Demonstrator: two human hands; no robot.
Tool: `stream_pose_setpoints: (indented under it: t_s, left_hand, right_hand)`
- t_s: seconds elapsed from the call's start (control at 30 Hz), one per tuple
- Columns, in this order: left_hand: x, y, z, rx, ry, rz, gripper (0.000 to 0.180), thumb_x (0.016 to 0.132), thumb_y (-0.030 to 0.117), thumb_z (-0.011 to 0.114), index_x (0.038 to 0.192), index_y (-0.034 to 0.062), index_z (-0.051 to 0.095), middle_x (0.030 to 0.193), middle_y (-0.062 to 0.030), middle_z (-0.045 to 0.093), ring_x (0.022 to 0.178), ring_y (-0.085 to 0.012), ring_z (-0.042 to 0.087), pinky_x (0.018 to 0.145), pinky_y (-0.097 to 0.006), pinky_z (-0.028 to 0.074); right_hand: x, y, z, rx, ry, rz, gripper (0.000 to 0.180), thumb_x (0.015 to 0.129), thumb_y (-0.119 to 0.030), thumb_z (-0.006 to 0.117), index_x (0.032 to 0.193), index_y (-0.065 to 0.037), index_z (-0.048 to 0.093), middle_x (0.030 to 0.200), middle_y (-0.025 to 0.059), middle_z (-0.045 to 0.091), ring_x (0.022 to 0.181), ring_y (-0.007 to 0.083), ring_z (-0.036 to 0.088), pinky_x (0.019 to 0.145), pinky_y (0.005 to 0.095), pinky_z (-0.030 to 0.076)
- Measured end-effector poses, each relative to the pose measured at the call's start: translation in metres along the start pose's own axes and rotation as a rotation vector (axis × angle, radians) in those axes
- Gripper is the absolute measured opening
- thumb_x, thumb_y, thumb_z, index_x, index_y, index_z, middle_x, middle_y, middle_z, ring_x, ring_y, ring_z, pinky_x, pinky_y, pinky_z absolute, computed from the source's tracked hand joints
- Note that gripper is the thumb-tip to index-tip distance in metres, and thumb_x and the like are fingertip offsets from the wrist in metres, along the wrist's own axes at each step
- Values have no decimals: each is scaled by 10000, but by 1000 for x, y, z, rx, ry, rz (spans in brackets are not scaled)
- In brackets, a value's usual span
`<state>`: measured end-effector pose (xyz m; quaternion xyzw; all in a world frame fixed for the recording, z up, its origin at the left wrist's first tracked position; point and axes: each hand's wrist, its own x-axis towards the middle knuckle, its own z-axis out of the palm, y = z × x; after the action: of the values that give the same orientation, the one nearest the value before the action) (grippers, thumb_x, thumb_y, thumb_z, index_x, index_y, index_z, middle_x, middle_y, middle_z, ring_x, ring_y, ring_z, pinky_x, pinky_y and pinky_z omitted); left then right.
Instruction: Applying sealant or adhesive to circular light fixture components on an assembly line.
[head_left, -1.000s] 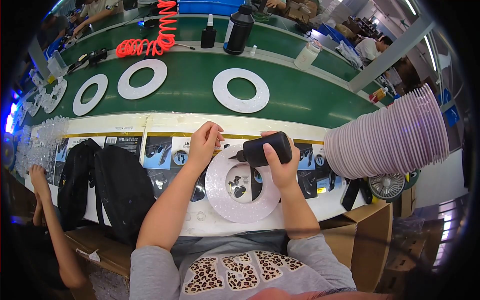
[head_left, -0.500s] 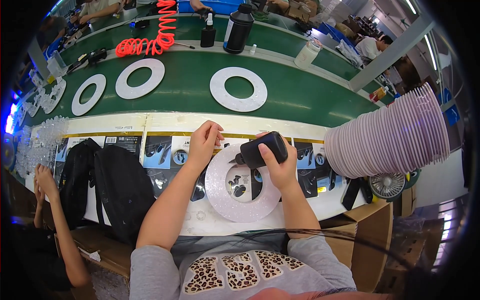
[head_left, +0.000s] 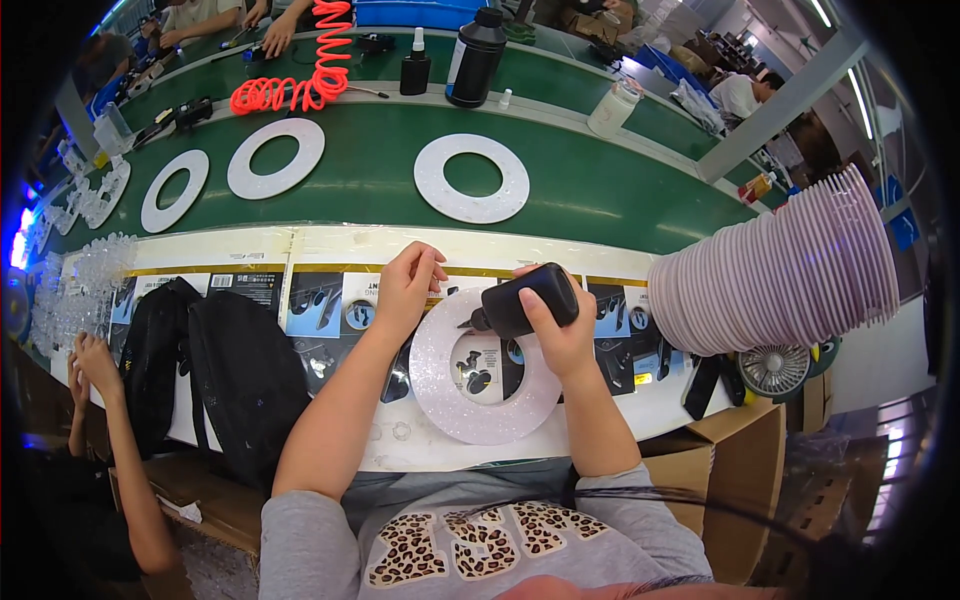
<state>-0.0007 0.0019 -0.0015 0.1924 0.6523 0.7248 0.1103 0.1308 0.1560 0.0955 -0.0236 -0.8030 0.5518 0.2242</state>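
My right hand (head_left: pixel 562 335) is wrapped round a black squeeze bottle (head_left: pixel 525 300), tilted so its narrow nozzle points left and down. The nozzle tip is just over the upper part of a white glittery flat ring (head_left: pixel 440 385), which lies in front of me on the worktop. Beyond the ring's left upper edge, my left hand (head_left: pixel 410 282) hovers with its fingers curled in; nothing shows in it. Two small clear pieces (head_left: pixel 401 430) lie left of the ring near the front edge.
A tall leaning stack of white rings (head_left: pixel 770 265) stands at right, beside a small fan (head_left: pixel 775 370). Several rings lie on the green conveyor (head_left: pixel 370 200). A black bag (head_left: pixel 245 370) lies left, near a co-worker's hands (head_left: pixel 95 365) and clear plastic parts (head_left: pixel 85 290).
Rings on the conveyor have shifted slightly left. A co-worker's hand across the line has moved away from the blue bin. My hands and the bottle have hardly moved.
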Motion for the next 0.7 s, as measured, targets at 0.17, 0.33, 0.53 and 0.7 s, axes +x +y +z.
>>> stream_pose_setpoints:
  t_s: [0.17, 0.33, 0.53, 0.7]
  left_hand:
    - [0, 0, 0, 1, -2, -1, 221, 967, 158, 463, 874, 1, 587, 670, -42, 590, 562, -69, 521, 534, -207, 434]
    - [0, -1, -1, -9, -4, -5, 219, 967, 158, 464, 876, 1, 588, 675, -43, 592, 562, -69, 521, 538, -207, 435]
    - [0, 1, 0, -6, -4, -11, 220, 968, 159, 463, 879, 2, 589, 679, -41, 592, 567, -68, 517, 544, -206, 435]
    - [0, 0, 0, -11, -7, -11, 221, 968, 160, 463, 878, 2, 589, 678, -39, 592, 565, -67, 513, 545, -207, 434]
  right_hand:
    - [1, 1, -4, -57, 76, -92, 253, 820, -199, 657, 961, 10, 637, 738, 106, 661, 646, 153, 633, 622, 262, 493]
    - [2, 2, -5, -178, 157, -175, 231, 799, -201, 670, 872, 11, 610, 700, 127, 640, 594, 210, 633, 577, 273, 481]
    - [1, 0, -9, -234, 145, -134, 235, 820, -193, 632, 844, 33, 570, 695, 93, 611, 616, 137, 552, 599, 258, 453]
    - [2, -1, -6, -205, 141, -143, 220, 832, -185, 627, 843, 21, 552, 676, 80, 586, 600, 132, 519, 580, 259, 433]
